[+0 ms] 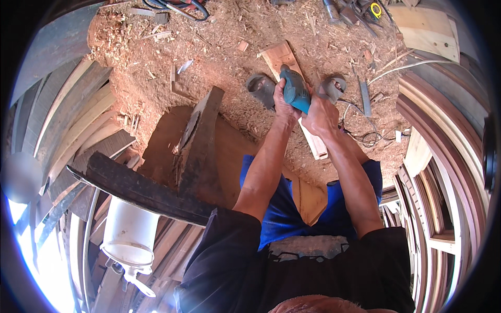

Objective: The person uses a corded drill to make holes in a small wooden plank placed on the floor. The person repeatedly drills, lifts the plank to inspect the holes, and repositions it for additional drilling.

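Observation:
Both my hands are closed around a teal handheld power tool (296,93) with a dark rounded front end; its exact kind is not clear. My left hand (284,103) grips its left side. My right hand (320,113) wraps its rear on the right. Beneath the tool, a long wooden board (313,142) lies on the floor, running away from me. My feet, in a grey left shoe (260,89) and a grey right shoe (332,87), stand on either side of the board. The tool hides the board's middle.
Wood shavings (229,47) cover the floor. A dark, rough timber piece (201,141) stands at my left, near a hanging white bucket (130,227). Stacked planks (62,120) line the left, wooden frames (443,141) the right. A dark cord (368,138) loops right of the board.

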A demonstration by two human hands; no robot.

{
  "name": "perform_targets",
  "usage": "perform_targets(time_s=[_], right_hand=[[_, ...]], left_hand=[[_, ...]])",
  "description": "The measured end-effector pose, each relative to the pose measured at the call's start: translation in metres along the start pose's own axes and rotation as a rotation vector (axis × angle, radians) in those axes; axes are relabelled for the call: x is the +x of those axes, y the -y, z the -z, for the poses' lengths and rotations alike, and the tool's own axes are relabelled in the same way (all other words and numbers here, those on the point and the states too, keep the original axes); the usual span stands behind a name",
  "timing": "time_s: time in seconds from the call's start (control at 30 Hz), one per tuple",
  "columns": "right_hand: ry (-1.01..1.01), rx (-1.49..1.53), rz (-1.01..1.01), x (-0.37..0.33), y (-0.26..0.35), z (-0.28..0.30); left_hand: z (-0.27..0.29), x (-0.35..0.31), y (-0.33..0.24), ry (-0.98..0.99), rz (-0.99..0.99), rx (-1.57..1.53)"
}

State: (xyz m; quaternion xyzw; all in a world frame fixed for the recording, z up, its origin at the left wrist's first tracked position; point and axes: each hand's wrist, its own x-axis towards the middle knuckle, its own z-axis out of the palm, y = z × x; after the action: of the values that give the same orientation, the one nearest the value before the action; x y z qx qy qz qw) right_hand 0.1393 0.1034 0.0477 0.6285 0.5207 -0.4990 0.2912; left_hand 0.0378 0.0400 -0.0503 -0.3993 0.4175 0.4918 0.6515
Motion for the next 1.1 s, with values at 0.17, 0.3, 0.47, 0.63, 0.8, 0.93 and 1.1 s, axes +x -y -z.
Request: perform_targets(time_s=[0.17,0.3,0.47,0.63,0.8,0.93,1.1], right_hand=[[-0.012,-0.013,0.016,0.001,-0.001,-0.001],[-0.013,-0.031,0.018,0.006,-0.001,-0.004],[-0.009,-0.044,-0.002,0.008,0.002,-0.001],[-0.039,-0.106,0.008,0.013,0.005,-0.011],[0.028,-0.047,-0.011,0.035,0.012,0.005],[0.035,-0.029,0.016,0.02,-0.009,-0.014],[0.056,0.029,0.009,-0.018,-0.005,0.003]], left_hand=[[0.002,0.002,-0.001,0.02,0.015,-0.01],[-0.006,-0.003,-0.003,0.054,0.015,0.009],[-0.009,-0.002,-0.002,0.007,-0.026,0.026],[0.009,0.011,-0.004,-0.003,-0.023,-0.008],[0.006,0.044,-0.018,0.108,0.01,0.035],[-0.005,0.01,-0.004,-0.032,0.047,-0.031],[-0.011,-0.024,0.001,-0.005,0.083,-0.042]])
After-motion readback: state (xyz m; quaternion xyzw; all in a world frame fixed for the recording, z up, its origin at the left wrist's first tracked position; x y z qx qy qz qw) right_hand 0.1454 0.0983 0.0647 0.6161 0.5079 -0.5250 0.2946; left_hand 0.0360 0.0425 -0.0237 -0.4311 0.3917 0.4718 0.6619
